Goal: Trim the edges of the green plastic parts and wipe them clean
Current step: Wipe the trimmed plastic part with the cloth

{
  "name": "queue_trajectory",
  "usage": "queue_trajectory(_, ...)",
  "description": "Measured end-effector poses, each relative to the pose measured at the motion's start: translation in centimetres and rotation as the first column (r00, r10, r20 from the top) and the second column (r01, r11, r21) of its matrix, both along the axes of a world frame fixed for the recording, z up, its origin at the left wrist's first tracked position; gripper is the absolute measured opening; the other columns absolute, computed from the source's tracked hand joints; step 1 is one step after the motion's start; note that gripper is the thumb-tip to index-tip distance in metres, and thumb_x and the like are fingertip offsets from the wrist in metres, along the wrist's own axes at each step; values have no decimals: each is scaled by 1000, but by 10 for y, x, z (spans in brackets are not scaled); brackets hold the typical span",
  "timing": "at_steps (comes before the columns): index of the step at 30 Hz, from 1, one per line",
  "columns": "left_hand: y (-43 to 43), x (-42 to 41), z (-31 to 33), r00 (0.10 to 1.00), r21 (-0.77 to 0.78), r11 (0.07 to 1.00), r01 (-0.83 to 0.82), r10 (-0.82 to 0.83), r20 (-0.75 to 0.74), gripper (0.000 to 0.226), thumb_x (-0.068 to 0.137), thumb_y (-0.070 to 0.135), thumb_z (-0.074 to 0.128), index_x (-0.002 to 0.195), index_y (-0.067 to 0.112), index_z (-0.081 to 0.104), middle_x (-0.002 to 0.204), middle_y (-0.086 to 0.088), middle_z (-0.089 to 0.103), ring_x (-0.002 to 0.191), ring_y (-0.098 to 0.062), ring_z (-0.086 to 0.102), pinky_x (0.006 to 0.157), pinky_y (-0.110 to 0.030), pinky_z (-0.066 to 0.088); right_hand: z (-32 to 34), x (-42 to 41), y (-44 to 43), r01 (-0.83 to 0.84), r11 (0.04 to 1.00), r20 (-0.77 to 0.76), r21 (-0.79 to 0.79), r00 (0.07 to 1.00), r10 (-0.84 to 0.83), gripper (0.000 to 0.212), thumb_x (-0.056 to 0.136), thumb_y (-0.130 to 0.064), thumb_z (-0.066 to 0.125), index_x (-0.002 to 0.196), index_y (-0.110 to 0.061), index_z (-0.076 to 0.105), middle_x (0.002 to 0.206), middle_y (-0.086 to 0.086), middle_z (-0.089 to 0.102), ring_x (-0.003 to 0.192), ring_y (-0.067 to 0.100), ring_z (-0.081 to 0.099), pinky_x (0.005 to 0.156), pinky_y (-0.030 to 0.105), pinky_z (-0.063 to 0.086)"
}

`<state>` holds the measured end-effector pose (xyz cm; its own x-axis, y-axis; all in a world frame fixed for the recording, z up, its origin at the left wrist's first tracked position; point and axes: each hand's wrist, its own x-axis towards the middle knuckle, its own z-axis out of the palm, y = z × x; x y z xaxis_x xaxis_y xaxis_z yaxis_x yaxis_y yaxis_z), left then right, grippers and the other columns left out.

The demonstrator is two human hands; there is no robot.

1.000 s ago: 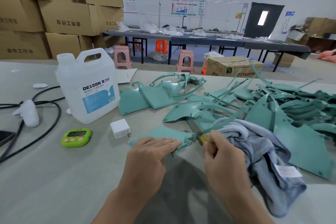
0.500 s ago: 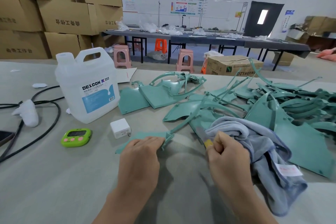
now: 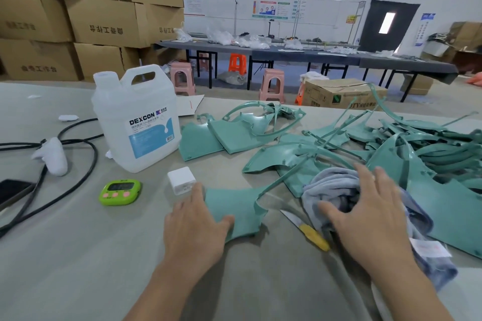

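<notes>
Nearest the camera, the grey table (image 3: 78,255) lies bare between and to the left of the two forearms, giving open room there. On the right a crumpled grey cloth (image 3: 336,190) crowds the space up to the frame edge.

The left hand (image 3: 195,221) lies flat, palm down, with its fingers straight. It presses on the left side of a green plastic part (image 3: 234,208), with the thumb laid across its near edge; nothing is curled round it. The part is a thin matte sheet with curved, notched edges and a slim rib running up to the right.

Just right of it a knife (image 3: 310,233) lies free on the table, with a pale blade and a yellow handle. The right hand (image 3: 365,216) is spread wide over the cloth, fingers apart and resting on the soft folds. It seems not to grasp them, though the palm hides the contact.

Beyond the left hand stand a white cube charger (image 3: 181,180), a lime-green timer (image 3: 120,192), looping black cable (image 3: 86,172) and a translucent jug (image 3: 135,120). To the right is a tangled pile of green parts (image 3: 422,154). Behind the table, cardboard boxes (image 3: 104,21) are stacked at the left.
</notes>
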<state>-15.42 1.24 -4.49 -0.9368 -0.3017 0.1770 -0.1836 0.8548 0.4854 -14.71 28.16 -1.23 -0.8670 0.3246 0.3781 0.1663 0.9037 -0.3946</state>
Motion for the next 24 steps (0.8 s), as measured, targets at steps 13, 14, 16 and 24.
queue_trajectory(13, 15, 3, -2, 997, -135, 991, -3, 14, 81, 79, 68, 83, 52, 120, 24, 54, 118, 4, 56, 114, -21, 51, 95, -37, 38, 20, 14, -6, -154, 966, -603, -209, 798, -4, 14, 93, -43, 54, 97, -30, 55, 90, -4, 56, 80, 24, 51, 71, 40, 43)
queue_trajectory(14, 15, 2, -1, 996, -113, 993, -12, 22, 88, 79, 67, 82, 55, 120, 23, 54, 118, 4, 56, 114, -21, 51, 95, -37, 38, 30, 18, -14, -223, 964, -630, -144, 772, 84, 10, 94, -44, 56, 94, -34, 54, 88, -12, 55, 79, 18, 51, 71, 36, 41)
queue_trajectory(16, 14, -1, 3, 993, -51, 998, -35, 41, 109, 76, 67, 77, 61, 121, 24, 54, 119, 4, 58, 115, -21, 52, 96, -36, 38, 43, 23, -39, -376, 926, -559, 4, 768, 314, 15, 94, -42, 56, 82, -33, 56, 82, -15, 57, 76, 9, 52, 71, 31, 40)
queue_trajectory(24, 6, 3, 15, 996, 466, 883, 59, -81, 27, 44, 74, 28, 52, 114, 28, 71, 113, -1, 72, 104, -26, 63, 86, -33, 50, -9, 11, -116, -627, 771, 90, 110, 779, 621, 48, 85, -45, 58, 131, -36, 50, 130, -15, 47, 131, 11, 39, 117, 32, 23)
